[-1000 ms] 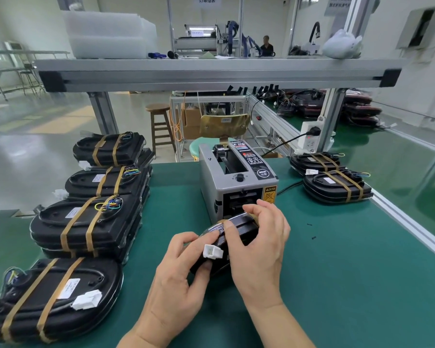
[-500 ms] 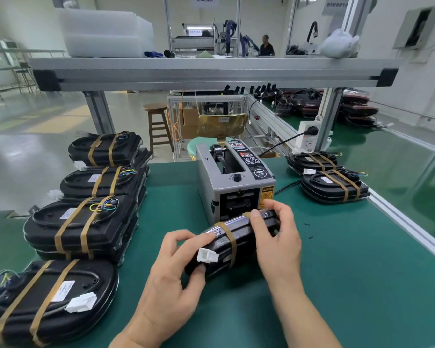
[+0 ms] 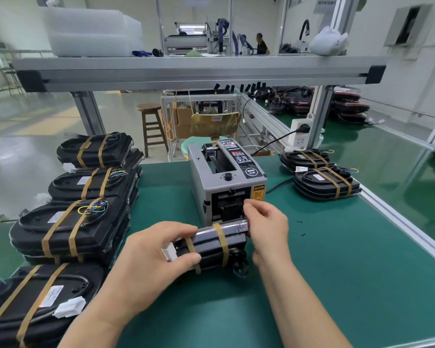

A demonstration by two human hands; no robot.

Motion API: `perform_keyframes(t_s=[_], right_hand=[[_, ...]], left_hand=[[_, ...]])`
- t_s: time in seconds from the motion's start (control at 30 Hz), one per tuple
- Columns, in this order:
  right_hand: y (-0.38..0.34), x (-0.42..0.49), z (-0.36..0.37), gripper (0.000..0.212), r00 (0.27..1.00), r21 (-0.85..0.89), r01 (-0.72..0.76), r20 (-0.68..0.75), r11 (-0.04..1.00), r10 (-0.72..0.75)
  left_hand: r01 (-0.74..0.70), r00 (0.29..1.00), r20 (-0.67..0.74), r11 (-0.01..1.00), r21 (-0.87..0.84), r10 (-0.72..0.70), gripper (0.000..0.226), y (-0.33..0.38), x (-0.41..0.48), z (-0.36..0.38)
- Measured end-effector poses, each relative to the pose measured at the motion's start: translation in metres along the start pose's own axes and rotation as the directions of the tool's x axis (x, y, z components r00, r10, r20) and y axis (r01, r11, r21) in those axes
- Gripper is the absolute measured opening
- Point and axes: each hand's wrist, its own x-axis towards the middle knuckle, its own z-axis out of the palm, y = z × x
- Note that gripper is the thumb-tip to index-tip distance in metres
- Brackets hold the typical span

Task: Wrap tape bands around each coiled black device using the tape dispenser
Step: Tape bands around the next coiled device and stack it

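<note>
Nearest, at 7 o'clock: a flat black coiled device with two tan tape bands and a white plug [image 3: 35, 305], lying on the green-mat counter [image 3: 337, 285].

Centre: the left hand [image 3: 151, 262] grips the left end of the black coiled device being worked [image 3: 211, 243], fingers over the top and thumb underneath. This device is held on edge just above the counter and carries two tan bands. Its white connector [image 3: 170, 251] sticks out at 9 o'clock beside the thumb.

The right hand [image 3: 266, 227] is at the device's 3 o'clock end, with curled fingertips at the outlet of the grey box-shaped tape dispenser [image 3: 206, 182]. Cannot tell if it pinches tape.

The dispenser stands on the counter at 12 o'clock, just behind the device.

At 9 to 10 o'clock is a row of stacked banded black devices [image 3: 68, 229]. At 2 o'clock are two more banded black devices [image 3: 324, 182].

Farther, at 11 o'clock, a round wooden stool [image 3: 151, 124] stands on the floor. An aluminium shelf [image 3: 199, 71] spans overhead.
</note>
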Motion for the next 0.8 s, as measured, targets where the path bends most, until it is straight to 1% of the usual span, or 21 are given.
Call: perform_keyframes(t_s=[0.1, 0.17, 0.23, 0.4, 0.5, 0.57, 0.67, 0.73, 0.8], right_hand=[[-0.001, 0.004, 0.008, 0.012, 0.999, -0.076, 0.035, -0.017, 0.996, -0.037], [-0.002, 0.007, 0.011, 0.007, 0.999, -0.104, 0.027, -0.017, 0.994, -0.029], [-0.004, 0.008, 0.013, 0.008, 1.0, -0.135, 0.02, -0.012, 0.991, -0.022], [-0.005, 0.011, 0.019, 0.009, 1.0, -0.145, -0.019, -0.026, 0.989, 0.016], [-0.004, 0.011, 0.023, 0.007, 0.997, -0.114, -0.047, -0.062, 0.992, 0.04], [-0.004, 0.009, 0.024, 0.007, 0.997, -0.079, -0.056, -0.055, 0.995, 0.052], [-0.005, 0.004, 0.022, 0.011, 0.995, 0.045, -0.098, 0.018, 0.994, 0.097], [-0.005, 0.0, 0.016, 0.014, 0.986, 0.147, -0.151, 0.093, 0.977, 0.138], [-0.007, -0.006, 0.008, 0.018, 0.976, 0.207, -0.177, 0.164, 0.962, 0.144]], left_hand=[[0.026, 1.0, 0.007, 1.0, 0.006, -0.026, 0.044, 0.0, -0.001, -0.003], [0.035, 0.999, 0.005, 0.999, 0.013, -0.035, 0.043, -0.001, -0.002, -0.005], [0.044, 0.999, 0.002, 0.999, 0.019, -0.044, 0.041, -0.001, -0.003, -0.006], [0.055, 0.998, 0.0, 0.998, 0.018, -0.055, 0.04, -0.002, -0.002, -0.007], [0.059, 0.998, 0.002, 0.998, 0.016, -0.06, 0.041, -0.003, -0.002, -0.008], [0.061, 0.998, 0.006, 0.998, 0.013, -0.061, 0.039, -0.004, -0.002, -0.008], [0.051, 0.999, 0.007, 0.998, 0.026, -0.051, 0.036, -0.003, -0.002, -0.008], [0.055, 0.998, 0.01, 0.998, 0.02, -0.055, 0.039, -0.003, -0.002, -0.008], [0.059, 0.998, 0.009, 0.998, 0.016, -0.059, 0.043, -0.002, -0.003, -0.007]])
